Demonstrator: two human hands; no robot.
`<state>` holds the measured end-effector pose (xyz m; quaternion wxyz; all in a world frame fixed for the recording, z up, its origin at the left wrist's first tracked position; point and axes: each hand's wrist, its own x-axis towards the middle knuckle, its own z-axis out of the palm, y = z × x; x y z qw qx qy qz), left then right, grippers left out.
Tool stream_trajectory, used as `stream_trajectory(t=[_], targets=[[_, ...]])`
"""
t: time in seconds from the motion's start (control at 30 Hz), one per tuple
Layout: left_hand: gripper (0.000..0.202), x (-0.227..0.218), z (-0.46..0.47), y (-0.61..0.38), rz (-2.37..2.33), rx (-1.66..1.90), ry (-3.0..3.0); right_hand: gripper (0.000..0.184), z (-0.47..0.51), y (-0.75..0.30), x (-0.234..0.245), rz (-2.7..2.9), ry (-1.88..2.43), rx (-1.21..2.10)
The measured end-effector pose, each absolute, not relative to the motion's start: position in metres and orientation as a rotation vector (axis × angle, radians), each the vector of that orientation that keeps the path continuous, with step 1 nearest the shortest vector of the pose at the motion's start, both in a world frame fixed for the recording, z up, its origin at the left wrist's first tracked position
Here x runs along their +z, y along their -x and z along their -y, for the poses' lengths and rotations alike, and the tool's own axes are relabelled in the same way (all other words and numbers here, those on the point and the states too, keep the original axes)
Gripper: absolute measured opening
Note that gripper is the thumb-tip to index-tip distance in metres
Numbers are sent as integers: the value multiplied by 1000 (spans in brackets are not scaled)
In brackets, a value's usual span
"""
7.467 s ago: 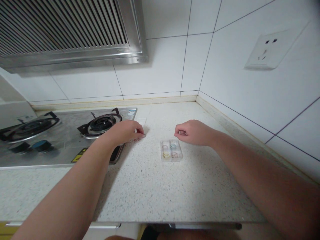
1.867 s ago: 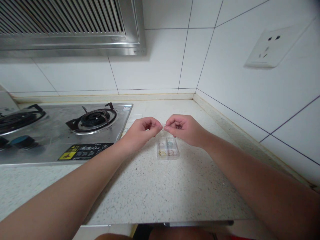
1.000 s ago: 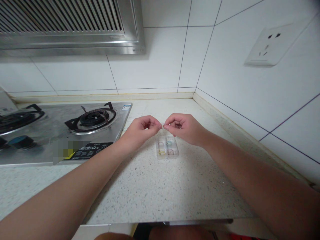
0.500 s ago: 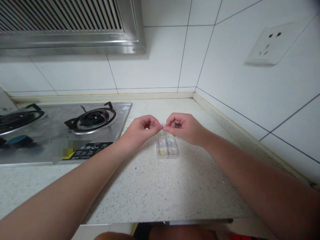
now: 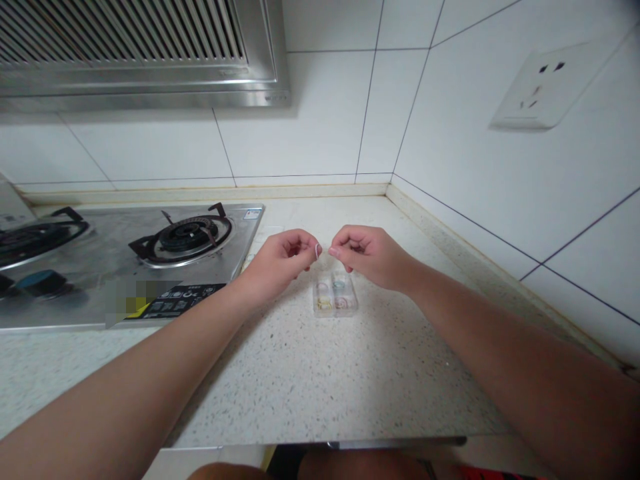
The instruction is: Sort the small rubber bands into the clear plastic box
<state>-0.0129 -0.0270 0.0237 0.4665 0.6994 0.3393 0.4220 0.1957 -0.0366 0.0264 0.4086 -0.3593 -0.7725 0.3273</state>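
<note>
My left hand (image 5: 285, 259) is closed in a pinch above the counter, and a thin pale loop (image 5: 317, 252) shows at its thumb and fingertip. Just to the right, my right hand (image 5: 367, 257) is also pinched; what lies between its fingers, if anything, is too small to tell. A narrow gap parts the two sets of fingertips. Below them on the counter stands a small clear plastic box (image 5: 336, 312) with compartments. Inside it are small rings or bands, yellowish (image 5: 324, 304), pinkish (image 5: 341, 303) and greenish (image 5: 339, 285).
A gas stove (image 5: 115, 300) with burners takes up the left of the speckled counter (image 5: 300, 387). Faint clear plastic (image 5: 270, 235) lies behind my left hand. A range hood (image 5: 175, 83) hangs above. Tiled walls meet at the back right, with a socket (image 5: 545, 90).
My fingertips were touching and have come slightly apart. The pale loop now shows at my left fingertips. The box has stayed in place.
</note>
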Motion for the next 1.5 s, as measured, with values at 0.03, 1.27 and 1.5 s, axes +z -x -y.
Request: stream_trajectory(t=[0.03, 1.27, 1.5], targets=[[14, 24, 27, 13, -834, 1032, -1715, 17, 36, -196, 26, 1946, 902, 826], [20, 21, 26, 13, -802, 1057, -1659, 16, 39, -193, 28, 1977, 901, 826], [21, 21, 26, 13, -808, 1046, -1677, 21, 39, -193, 28, 1981, 925, 818]])
